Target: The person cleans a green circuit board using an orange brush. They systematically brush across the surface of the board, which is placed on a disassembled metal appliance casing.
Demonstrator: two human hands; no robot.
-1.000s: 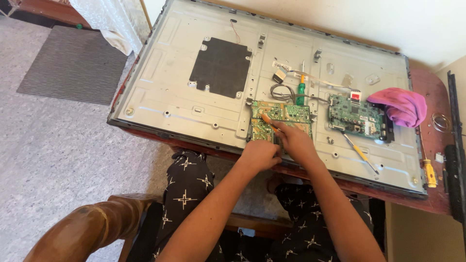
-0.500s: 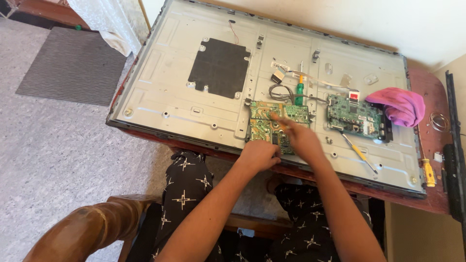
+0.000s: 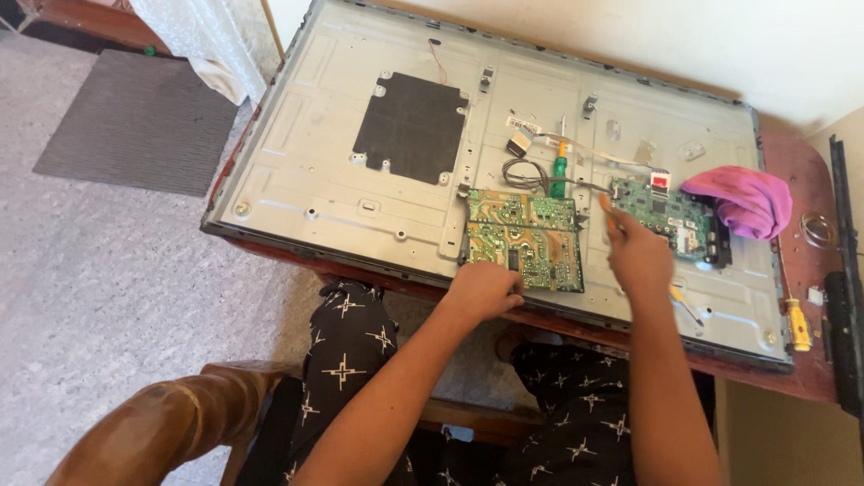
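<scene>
On the wooden bench (image 3: pixel 792 180) lies an opened television back panel (image 3: pixel 315 171). The left hand (image 3: pixel 486 290), grip curled, touches the green circuit board (image 3: pixel 526 238); the right hand (image 3: pixel 637 256) pinches a small orange tool (image 3: pixel 608 212), near a pink cloth (image 3: pixel 742 200).

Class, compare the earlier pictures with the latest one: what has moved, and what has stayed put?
The right hand has moved right, off the green circuit board toward the smaller board. The left hand stays at the green board's near edge. The pink cloth and yellow screwdriver are unmoved.

Home: floor mat (image 3: pixel 135 126), wooden table (image 3: pixel 792 378)
</scene>
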